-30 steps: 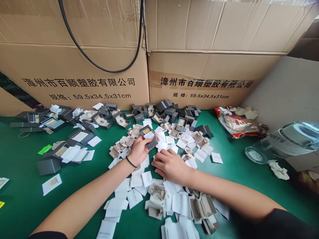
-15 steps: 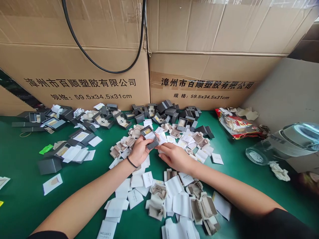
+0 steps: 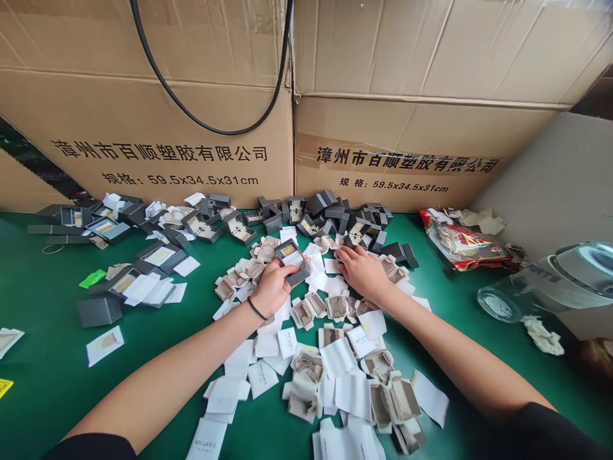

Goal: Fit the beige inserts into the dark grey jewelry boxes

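Note:
My left hand [image 3: 276, 284] grips a small dark grey jewellery box [image 3: 291, 257], its lid raised and a white card showing inside. My right hand [image 3: 361, 271] is away from that box, over the pile to its right. Its fingers are stretched out and touch the scattered pieces; nothing is visibly held in them. Just beyond its fingertips lies an open dark box [image 3: 357, 231]. Folded cardboard inserts [image 3: 338, 307] and white cards [image 3: 286, 343], a few printed "BRILLIANCE", spread around and between my hands.
Dark boxes [image 3: 100, 310] lie in groups on the green table [image 3: 43, 275], at left and along the back. Large cartons [image 3: 191, 115] stand behind, with a black cable [image 3: 225, 131] hanging in front. At right are a red snack packet [image 3: 462, 239] and a clear bottle [image 3: 531, 294].
My right hand has moved from beside the held box to the right and farther away, onto the pile. My left hand still holds the box. The view has shifted slightly.

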`<state>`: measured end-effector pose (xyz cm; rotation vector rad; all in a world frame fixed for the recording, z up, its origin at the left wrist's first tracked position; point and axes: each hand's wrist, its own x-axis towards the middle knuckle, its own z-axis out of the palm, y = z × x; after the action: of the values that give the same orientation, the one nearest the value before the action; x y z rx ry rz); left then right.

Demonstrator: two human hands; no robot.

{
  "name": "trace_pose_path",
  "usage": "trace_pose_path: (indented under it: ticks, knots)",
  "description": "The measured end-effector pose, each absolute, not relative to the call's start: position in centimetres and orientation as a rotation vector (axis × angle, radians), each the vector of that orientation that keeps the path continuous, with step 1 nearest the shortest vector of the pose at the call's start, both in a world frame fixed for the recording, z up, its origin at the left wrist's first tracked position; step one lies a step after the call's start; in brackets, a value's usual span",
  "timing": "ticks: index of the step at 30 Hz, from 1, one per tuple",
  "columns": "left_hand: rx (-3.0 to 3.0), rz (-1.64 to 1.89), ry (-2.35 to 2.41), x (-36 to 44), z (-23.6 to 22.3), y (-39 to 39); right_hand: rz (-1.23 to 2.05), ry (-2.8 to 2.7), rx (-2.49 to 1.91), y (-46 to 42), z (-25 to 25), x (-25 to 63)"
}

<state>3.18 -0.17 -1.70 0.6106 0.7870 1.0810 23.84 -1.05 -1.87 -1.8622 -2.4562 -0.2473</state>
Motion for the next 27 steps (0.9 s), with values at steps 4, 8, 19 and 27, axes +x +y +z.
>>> trace_pose_path:
  ticks: [4,8,19,27]
  knots:
    - [0.604,1.083,0.781,3.2,-1.7,-0.2,-0.163,-2.438,-1.866,-0.7,-1.6,24.0]
    - [0.600,1.079,0.762,3.1,-1.7,-0.1,0.000,-2.524,-1.846,-0.8,-0.2,24.8]
    - [0.617,1.065,0.757,3.1,-1.7,-0.3,0.042,-2.643,-2.238,-1.8,1.0,25.4]
    - [0.631,1.062,0.793,3.2,-1.6,-0.3,0.295,-2.775,-1.956,-1.0,1.2,27.2]
